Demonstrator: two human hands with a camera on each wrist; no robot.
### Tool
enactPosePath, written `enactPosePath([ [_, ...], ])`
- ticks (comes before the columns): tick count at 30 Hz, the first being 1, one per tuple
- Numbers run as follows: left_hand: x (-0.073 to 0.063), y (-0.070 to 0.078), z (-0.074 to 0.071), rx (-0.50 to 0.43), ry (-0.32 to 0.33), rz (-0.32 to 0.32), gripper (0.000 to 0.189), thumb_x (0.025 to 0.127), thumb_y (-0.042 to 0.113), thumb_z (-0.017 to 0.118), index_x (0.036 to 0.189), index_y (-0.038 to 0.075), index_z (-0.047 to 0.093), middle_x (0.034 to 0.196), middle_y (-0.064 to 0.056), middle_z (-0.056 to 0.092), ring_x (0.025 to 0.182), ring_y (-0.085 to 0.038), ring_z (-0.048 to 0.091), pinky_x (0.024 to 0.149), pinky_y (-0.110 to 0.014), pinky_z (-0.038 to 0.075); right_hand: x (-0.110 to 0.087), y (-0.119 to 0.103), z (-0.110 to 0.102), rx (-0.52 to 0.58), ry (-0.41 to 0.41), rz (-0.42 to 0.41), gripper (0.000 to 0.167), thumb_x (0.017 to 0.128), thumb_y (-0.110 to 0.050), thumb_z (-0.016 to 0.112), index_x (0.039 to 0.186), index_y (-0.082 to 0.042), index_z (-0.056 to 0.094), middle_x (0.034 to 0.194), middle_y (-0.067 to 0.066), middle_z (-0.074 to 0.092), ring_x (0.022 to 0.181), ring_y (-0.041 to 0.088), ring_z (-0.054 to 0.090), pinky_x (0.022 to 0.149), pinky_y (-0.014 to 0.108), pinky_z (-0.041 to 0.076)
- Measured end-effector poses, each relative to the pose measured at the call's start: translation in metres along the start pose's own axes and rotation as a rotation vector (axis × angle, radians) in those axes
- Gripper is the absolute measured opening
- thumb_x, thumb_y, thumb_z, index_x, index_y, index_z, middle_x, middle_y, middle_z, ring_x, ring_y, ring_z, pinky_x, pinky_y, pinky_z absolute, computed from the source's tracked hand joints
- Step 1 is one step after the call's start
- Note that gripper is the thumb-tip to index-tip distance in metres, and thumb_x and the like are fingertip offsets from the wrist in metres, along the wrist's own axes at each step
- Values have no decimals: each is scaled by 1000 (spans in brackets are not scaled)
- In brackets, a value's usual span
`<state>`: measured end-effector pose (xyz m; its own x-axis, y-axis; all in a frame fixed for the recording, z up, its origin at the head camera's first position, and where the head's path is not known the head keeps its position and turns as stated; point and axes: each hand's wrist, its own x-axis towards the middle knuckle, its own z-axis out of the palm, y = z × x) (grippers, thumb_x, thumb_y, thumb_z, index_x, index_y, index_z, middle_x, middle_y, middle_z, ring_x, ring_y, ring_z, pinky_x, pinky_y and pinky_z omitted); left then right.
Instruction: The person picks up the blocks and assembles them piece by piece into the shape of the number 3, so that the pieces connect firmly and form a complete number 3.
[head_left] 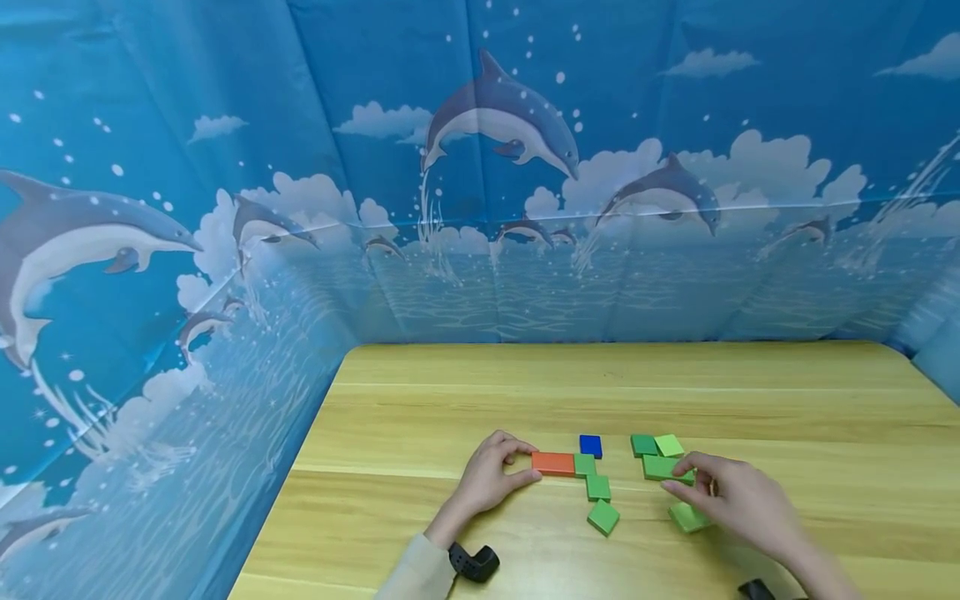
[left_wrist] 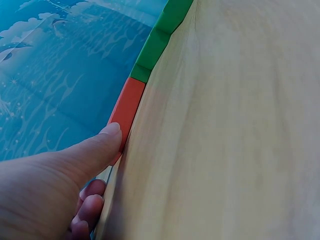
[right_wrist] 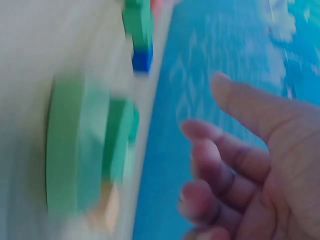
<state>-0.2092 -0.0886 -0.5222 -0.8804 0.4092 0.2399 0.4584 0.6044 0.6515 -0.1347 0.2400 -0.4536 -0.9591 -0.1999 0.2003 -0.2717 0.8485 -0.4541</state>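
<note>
My left hand [head_left: 491, 473] is at the left end of a flat orange-red rectangular block [head_left: 553, 464], thumb and forefinger on its opposite sides. In the left wrist view the thumb [left_wrist: 97, 145] lies against the red block [left_wrist: 127, 107]. My right hand [head_left: 738, 496], fingers loosely bent and holding nothing, hovers over a green rectangular block [head_left: 658, 467] and a light green block [head_left: 688, 518]. The right wrist view, blurred, has that hand [right_wrist: 245, 160] apart from the nearest green block [right_wrist: 67, 145].
A green square [head_left: 584, 465] touches the red block's right end. Two more green squares, one tilted [head_left: 603, 517], trail below it. Behind is a blue square [head_left: 590, 446]. Dark green [head_left: 642, 445] and lime [head_left: 669, 446] blocks adjoin the green rectangle. A dolphin-print curtain [head_left: 480, 275] borders the wooden table [head_left: 420, 400].
</note>
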Motion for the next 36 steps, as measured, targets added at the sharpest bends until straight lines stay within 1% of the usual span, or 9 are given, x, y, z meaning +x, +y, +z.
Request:
enactPosePath([
  [3, 0, -1, 1, -5, 2, 1, 37, 83, 44, 71, 110, 20, 69, 87, 7, 47, 76, -6, 40, 67, -24, 33, -6, 20, -10, 20, -66, -22, 18, 84, -39, 71, 91, -22, 66, 62, -17, 44, 50, 1, 38, 45, 24, 31],
  [7, 1, -2, 2, -5, 8, 6, 37, 83, 45, 71, 110, 19, 69, 87, 7, 46, 76, -6, 40, 67, -23, 33, -15, 42, -13, 71, -166, -69, 22, 84, -37, 71, 94, -19, 65, 65, -17, 45, 53, -1, 41, 48, 23, 34],
  [9, 2, -3, 1, -5, 9, 8, 37, 82, 45, 71, 110, 19, 70, 87, 7, 46, 76, -6, 40, 67, -23, 33, -18, 49, -12, 94, -201, -87, 24, 84, -38, 71, 95, -18, 64, 65, -18, 45, 54, -1, 41, 48, 22, 33],
  [13, 2, -2, 1, -6, 9, 10, 37, 82, 44, 71, 110, 19, 69, 87, 7, 47, 76, -6, 40, 67, -23, 33, -20, 56, -9, 113, -238, -78, 29, 84, -40, 70, 99, -17, 63, 65, -17, 45, 54, -1, 40, 48, 22, 32],
  [23, 0, -2, 1, -4, 9, 20, 36, 83, 43, 71, 109, 19, 70, 87, 7, 47, 76, -5, 40, 67, -22, 33, -23, 62, -3, 66, -187, -35, 39, 81, -38, 74, 107, -12, 63, 66, -16, 44, 55, -1, 39, 50, 22, 33],
  [28, -1, -2, 0, -6, 5, 16, 36, 82, 44, 71, 109, 19, 70, 88, 7, 48, 76, -5, 40, 67, -22, 33, -27, 62, -1, 65, -180, -41, 37, 82, -36, 74, 106, -10, 63, 65, -15, 43, 55, -1, 38, 50, 23, 32],
  [33, -2, -2, -1, 0, 7, 22, 36, 83, 43, 71, 109, 19, 70, 88, 7, 47, 76, -5, 40, 67, -23, 33, -28, 59, 0, 72, -195, -33, 35, 82, -40, 72, 103, -15, 62, 65, -15, 43, 55, -1, 39, 50, 22, 32],
  [36, -2, -3, -1, 1, 6, 27, 36, 83, 43, 71, 109, 19, 70, 88, 7, 47, 76, -5, 40, 67, -23, 33, -30, 55, 2, 91, -210, -43, 33, 81, -43, 71, 101, -18, 62, 66, -15, 44, 55, -1, 39, 50, 22, 31],
])
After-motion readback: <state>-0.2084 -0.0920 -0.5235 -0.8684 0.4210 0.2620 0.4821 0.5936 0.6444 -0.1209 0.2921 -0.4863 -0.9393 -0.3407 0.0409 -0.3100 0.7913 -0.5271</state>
